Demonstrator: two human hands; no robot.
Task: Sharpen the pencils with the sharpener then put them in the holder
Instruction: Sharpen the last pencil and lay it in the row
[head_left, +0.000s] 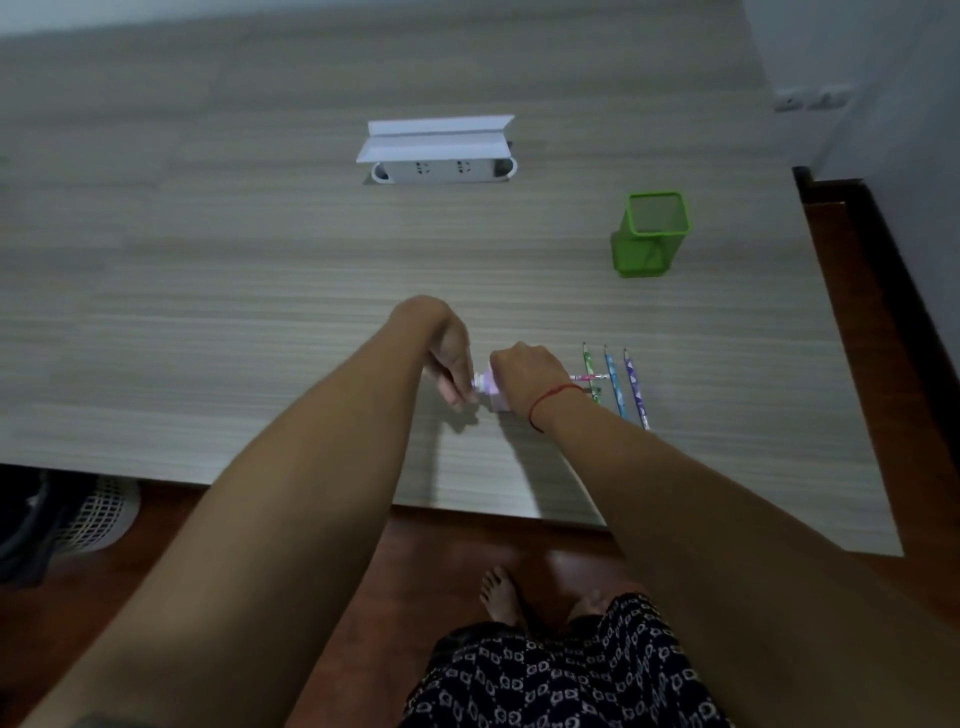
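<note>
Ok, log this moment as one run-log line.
stage: sharpening | left hand: at sharpener | right hand: holding pink pencil in sharpener | three pencils waiting on table | holder: empty

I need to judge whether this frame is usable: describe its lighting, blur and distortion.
Head view: dim, soft light, with faint shadows below both hands; the left hand and the sharpener are motion-blurred, the green holder and lying pencils fairly sharp; wide-angle distortion bends the table edge.
</note>
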